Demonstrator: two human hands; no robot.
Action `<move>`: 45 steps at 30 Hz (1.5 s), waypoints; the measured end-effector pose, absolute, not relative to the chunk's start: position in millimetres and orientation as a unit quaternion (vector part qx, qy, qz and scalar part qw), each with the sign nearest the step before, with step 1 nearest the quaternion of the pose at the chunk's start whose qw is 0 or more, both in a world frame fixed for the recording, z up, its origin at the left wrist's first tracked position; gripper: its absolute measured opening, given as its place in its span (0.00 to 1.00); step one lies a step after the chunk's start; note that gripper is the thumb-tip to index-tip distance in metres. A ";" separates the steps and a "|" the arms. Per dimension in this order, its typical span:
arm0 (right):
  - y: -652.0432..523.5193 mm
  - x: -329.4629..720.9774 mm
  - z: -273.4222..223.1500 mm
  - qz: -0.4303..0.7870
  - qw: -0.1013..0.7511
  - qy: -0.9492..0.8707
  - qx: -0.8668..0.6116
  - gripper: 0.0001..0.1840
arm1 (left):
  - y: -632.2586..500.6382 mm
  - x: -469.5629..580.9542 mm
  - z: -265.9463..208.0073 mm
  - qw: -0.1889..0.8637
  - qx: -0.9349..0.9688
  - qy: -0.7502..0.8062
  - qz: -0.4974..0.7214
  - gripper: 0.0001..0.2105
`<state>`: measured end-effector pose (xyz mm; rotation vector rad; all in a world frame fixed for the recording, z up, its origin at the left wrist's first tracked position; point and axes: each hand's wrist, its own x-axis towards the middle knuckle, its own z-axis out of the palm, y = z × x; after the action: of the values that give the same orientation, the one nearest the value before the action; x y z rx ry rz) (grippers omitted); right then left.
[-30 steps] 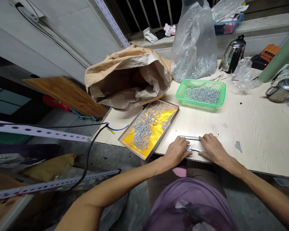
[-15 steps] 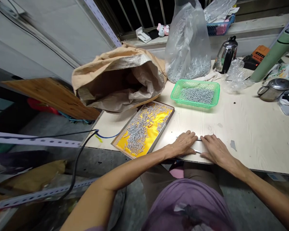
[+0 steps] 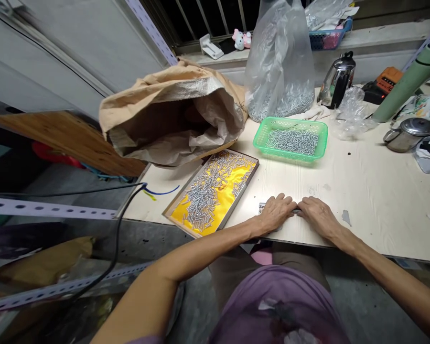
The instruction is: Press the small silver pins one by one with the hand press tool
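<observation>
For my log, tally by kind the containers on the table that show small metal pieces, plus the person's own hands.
Green basket: 1
Yellow-lined tray: 1
Clear plastic bag: 1
Left hand and right hand: 2
Total: 5

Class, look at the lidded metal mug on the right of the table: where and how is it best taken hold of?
Probably by the handle of the mug, with the right hand coming from the mug's left. The mug appears upright, its handle jutting leftward, while a white object sits close at its near right, crowding that side.
</observation>
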<state>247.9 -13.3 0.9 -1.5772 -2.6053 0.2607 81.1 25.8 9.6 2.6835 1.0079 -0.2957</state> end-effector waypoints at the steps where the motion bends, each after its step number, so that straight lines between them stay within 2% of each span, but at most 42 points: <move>1: -13.1 250.0 1.3 0.087 0.056 -0.849 -0.518 0.06 | 24.5 80.4 6.1 0.126 0.921 0.358 -0.087 0.10; 2: -12.9 252.9 2.2 0.090 0.071 -0.846 -0.520 0.06 | 22.1 79.2 1.8 0.122 0.918 0.372 -0.066 0.11; 5: -10.3 265.2 5.5 0.125 0.106 -0.846 -0.507 0.19 | 6.6 74.3 -14.8 0.108 0.910 0.399 0.035 0.16; 7: -5.9 273.1 6.0 0.159 0.117 -0.844 -0.498 0.21 | -9.0 71.9 -26.0 0.104 0.912 0.385 0.099 0.17; 11: 12.5 277.6 1.7 0.140 0.120 -0.827 -0.531 0.15 | -36.9 72.9 -37.2 0.126 0.918 0.346 0.145 0.17; 17: 45.2 245.1 11.3 0.034 0.063 -0.801 -0.594 0.09 | -43.5 75.7 -31.2 0.164 0.908 0.355 0.152 0.14; 19: 43.6 221.9 17.3 0.037 0.063 -0.835 -0.545 0.08 | -41.8 77.4 -32.9 0.173 0.907 0.353 0.153 0.15; 21: 36.8 195.7 19.6 0.061 0.061 -0.896 -0.436 0.08 | -41.8 80.4 -38.4 0.182 0.908 0.351 0.139 0.14; 24: 29.3 163.0 14.2 0.054 0.024 -0.948 -0.313 0.05 | -47.8 80.6 -47.1 0.177 0.916 0.339 0.120 0.12; 29: 38.2 144.2 -6.4 0.023 0.003 -0.961 -0.276 0.07 | -57.2 40.1 -29.1 0.147 0.934 0.257 0.198 0.09; 31: 40.3 144.6 -12.9 0.048 0.034 -0.959 -0.276 0.06 | -44.8 12.7 -9.7 0.112 0.918 0.282 0.257 0.09; 34: 38.9 148.9 -12.5 0.130 0.162 -0.941 -0.268 0.07 | -1.4 -25.5 16.1 0.110 0.817 0.475 0.307 0.12; 37: 45.0 161.4 6.1 0.174 0.332 -0.877 -0.300 0.09 | 52.2 -51.0 24.8 0.119 0.742 0.607 0.258 0.10; 39: 60.3 177.5 25.9 0.144 0.411 -0.828 -0.353 0.09 | 81.1 -59.0 23.2 0.118 0.712 0.665 0.191 0.11; 42: 95.7 212.3 52.0 0.053 0.443 -0.768 -0.459 0.09 | 108.4 -58.8 19.6 0.115 0.668 0.727 0.112 0.11; 45: 122.1 246.7 58.0 -0.027 0.398 -0.743 -0.537 0.15 | 121.4 -51.7 18.7 0.109 0.648 0.751 0.064 0.09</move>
<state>246.7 122.1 58.0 -1.3586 -1.8823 -0.0695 -51.7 121.4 18.7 1.9065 2.2070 0.1884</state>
